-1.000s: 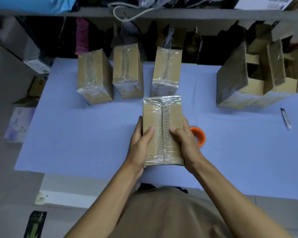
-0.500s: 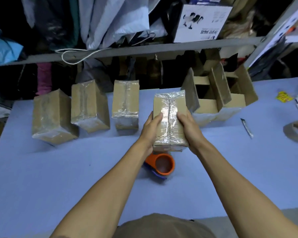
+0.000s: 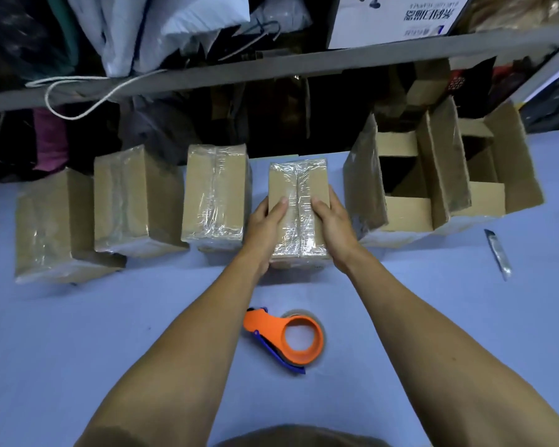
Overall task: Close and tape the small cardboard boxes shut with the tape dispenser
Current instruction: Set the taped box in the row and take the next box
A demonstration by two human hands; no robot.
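A small taped cardboard box stands on the blue table in line with the row at the back. My left hand grips its left side, thumb on the top. My right hand grips its right side the same way. Three other taped boxes stand to its left: one close by, one in the middle and one at the far left. The orange tape dispenser lies on the table between my forearms, untouched.
Two open cardboard boxes with raised flaps stand at the right of the row. A silver box cutter lies at the far right. A grey shelf loaded with bags and a white carton overhangs the table's back edge.
Both hands carried the taped box away from me, from above the dispenser to the back row, and set it beside the other taped boxes. The dispenser stayed put.
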